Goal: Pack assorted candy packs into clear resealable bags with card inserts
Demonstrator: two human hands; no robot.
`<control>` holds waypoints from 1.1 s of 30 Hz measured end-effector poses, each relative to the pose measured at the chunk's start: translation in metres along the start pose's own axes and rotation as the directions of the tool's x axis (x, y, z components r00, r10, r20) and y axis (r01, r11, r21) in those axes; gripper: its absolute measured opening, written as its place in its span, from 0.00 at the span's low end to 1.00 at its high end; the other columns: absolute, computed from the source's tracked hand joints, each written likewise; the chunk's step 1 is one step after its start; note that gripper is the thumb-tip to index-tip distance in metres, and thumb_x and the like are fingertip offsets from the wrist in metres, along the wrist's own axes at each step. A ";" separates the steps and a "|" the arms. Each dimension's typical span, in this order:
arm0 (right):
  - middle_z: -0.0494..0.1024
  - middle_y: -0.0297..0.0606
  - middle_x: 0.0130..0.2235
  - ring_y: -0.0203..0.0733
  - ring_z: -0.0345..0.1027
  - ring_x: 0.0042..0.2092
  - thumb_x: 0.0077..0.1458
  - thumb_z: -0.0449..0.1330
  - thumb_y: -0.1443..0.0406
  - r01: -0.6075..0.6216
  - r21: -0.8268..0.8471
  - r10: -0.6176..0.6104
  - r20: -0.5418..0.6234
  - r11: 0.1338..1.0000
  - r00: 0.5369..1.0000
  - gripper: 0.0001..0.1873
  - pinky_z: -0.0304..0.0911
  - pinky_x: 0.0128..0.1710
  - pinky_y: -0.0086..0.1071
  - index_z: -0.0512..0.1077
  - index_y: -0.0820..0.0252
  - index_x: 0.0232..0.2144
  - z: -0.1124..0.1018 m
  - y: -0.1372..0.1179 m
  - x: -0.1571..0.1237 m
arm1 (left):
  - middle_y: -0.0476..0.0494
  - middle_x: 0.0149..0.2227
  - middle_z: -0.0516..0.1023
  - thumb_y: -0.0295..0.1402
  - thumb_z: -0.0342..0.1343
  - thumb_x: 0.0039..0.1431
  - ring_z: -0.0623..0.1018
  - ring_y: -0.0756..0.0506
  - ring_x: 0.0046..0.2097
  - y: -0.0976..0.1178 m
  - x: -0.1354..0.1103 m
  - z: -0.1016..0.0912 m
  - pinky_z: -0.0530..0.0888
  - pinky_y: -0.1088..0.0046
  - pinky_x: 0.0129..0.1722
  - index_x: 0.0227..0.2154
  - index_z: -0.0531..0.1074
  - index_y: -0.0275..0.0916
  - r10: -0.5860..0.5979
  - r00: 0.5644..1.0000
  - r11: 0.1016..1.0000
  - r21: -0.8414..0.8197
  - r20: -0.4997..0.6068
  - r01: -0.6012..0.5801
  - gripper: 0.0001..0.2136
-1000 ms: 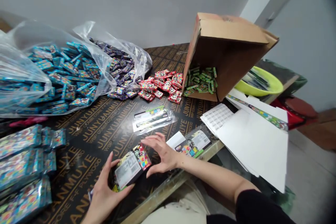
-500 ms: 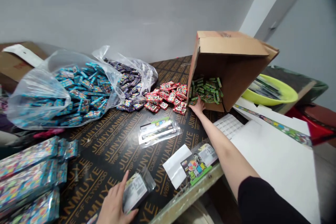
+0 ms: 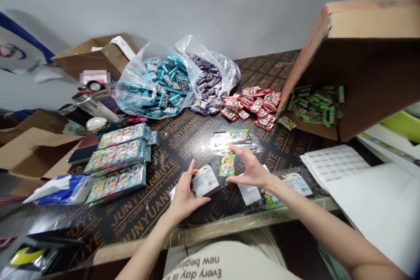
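Observation:
My left hand (image 3: 183, 197) is closed round a small clear bag with a white label (image 3: 205, 181), held just above the dark tabletop (image 3: 138, 214) near its front edge. Just to the right, my right hand (image 3: 251, 168) pinches a small green packet (image 3: 227, 164) and holds it by the bag's open end. Another filled clear bag (image 3: 234, 138) lies just behind the hands. A tipped cardboard box (image 3: 361, 52) with green packets (image 3: 311, 105) inside stands at the right.
Two plastic sacks hold blue packets (image 3: 157, 87) and purple packets (image 3: 210, 83); a red packet heap (image 3: 252, 103) lies beside them. Finished packs (image 3: 118, 162) are stacked at left. White label sheets (image 3: 331, 164) lie at right; cardboard boxes (image 3: 95, 54) and metal flasks (image 3: 92, 105) stand at far left.
My right hand came back from the tipped box with a green packet and now holds it by the bag. The left hand has closed on the bag. The view swung left.

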State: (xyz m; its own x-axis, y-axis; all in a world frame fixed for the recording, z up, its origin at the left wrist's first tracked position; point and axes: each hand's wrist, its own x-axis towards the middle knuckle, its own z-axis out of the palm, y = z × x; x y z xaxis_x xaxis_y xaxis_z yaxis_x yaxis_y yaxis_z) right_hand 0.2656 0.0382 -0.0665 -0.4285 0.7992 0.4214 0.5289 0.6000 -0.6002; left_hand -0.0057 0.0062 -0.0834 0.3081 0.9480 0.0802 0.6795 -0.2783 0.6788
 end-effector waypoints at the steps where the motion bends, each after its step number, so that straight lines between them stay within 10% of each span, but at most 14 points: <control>1: 0.63 0.45 0.55 0.50 0.58 0.53 0.41 0.65 0.55 0.054 0.007 -0.054 0.083 0.999 0.995 0.46 0.53 0.51 0.43 0.49 0.57 0.59 0.003 -0.012 0.003 | 0.40 0.51 0.66 0.37 0.65 0.37 0.69 0.40 0.51 0.003 -0.003 -0.001 0.64 0.58 0.52 0.61 0.35 0.44 0.008 1.000 1.000 -0.016 0.004 -0.008 0.53; 5: 0.65 0.45 0.54 0.49 0.59 0.51 0.42 0.64 0.57 0.173 0.068 -0.186 0.280 0.983 0.942 0.46 0.52 0.51 0.43 0.49 0.59 0.59 0.002 -0.035 0.012 | 0.40 0.52 0.66 0.36 0.65 0.36 0.68 0.40 0.52 0.005 -0.018 -0.012 0.63 0.58 0.53 0.61 0.34 0.44 0.014 1.000 0.999 -0.050 0.004 -0.013 0.54; 17: 0.67 0.43 0.53 0.52 0.62 0.51 0.35 0.67 0.57 0.135 0.187 -0.190 0.314 0.973 0.930 0.46 0.47 0.55 0.46 0.57 0.54 0.57 -0.003 -0.064 0.021 | 0.39 0.50 0.68 0.35 0.65 0.35 0.69 0.40 0.51 0.011 -0.038 -0.036 0.62 0.58 0.53 0.62 0.35 0.42 0.065 0.998 0.988 -0.145 0.026 -0.060 0.53; 22: 0.65 0.41 0.55 0.48 0.59 0.55 0.40 0.67 0.58 -0.066 0.386 0.101 -0.072 0.920 0.992 0.41 0.48 0.56 0.44 0.56 0.51 0.56 0.019 -0.072 0.024 | 0.40 0.50 0.65 0.36 0.66 0.35 0.67 0.41 0.51 0.014 -0.029 -0.032 0.62 0.61 0.53 0.61 0.43 0.42 -0.013 0.966 0.980 -0.196 -0.258 -0.039 0.50; 24: 0.68 0.39 0.52 0.45 0.65 0.50 0.45 0.64 0.58 -0.189 0.610 0.372 -0.187 0.769 0.909 0.40 0.56 0.52 0.42 0.51 0.48 0.57 0.037 -0.080 0.028 | 0.41 0.49 0.64 0.36 0.67 0.33 0.67 0.41 0.50 0.016 -0.023 -0.022 0.64 0.63 0.50 0.60 0.46 0.43 -0.127 0.916 0.954 -0.299 -0.379 0.009 0.50; 28: 0.75 0.36 0.40 0.41 0.72 0.39 0.51 0.55 0.53 -0.254 0.905 0.700 -0.063 0.340 0.711 0.31 0.67 0.38 0.36 0.51 0.51 0.55 0.072 -0.096 0.045 | 0.42 0.41 0.70 0.38 0.61 0.45 0.71 0.44 0.44 0.021 -0.014 0.004 0.68 0.68 0.44 0.48 0.66 0.37 -0.268 0.908 0.784 -0.621 -0.322 0.011 0.25; 33: 0.77 0.33 0.30 0.40 0.71 0.29 0.42 0.61 0.63 -0.238 0.941 0.794 -0.050 0.240 0.606 0.29 0.66 0.29 0.32 0.58 0.55 0.47 0.086 -0.100 0.056 | 0.41 0.43 0.74 0.41 0.53 0.54 0.73 0.45 0.45 0.032 -0.013 0.024 0.67 0.69 0.46 0.44 0.69 0.36 -0.383 0.901 0.414 -0.910 -0.206 -0.033 0.18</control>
State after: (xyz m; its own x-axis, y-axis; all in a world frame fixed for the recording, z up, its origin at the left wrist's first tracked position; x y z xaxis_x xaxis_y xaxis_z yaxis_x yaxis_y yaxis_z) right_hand 0.1257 0.0201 -0.0408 0.1969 0.9623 -0.1878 -0.4608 -0.0782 -0.8840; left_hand 0.0278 -0.0192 -0.0807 -0.1199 0.9921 -0.0367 -0.3342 -0.0055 0.9425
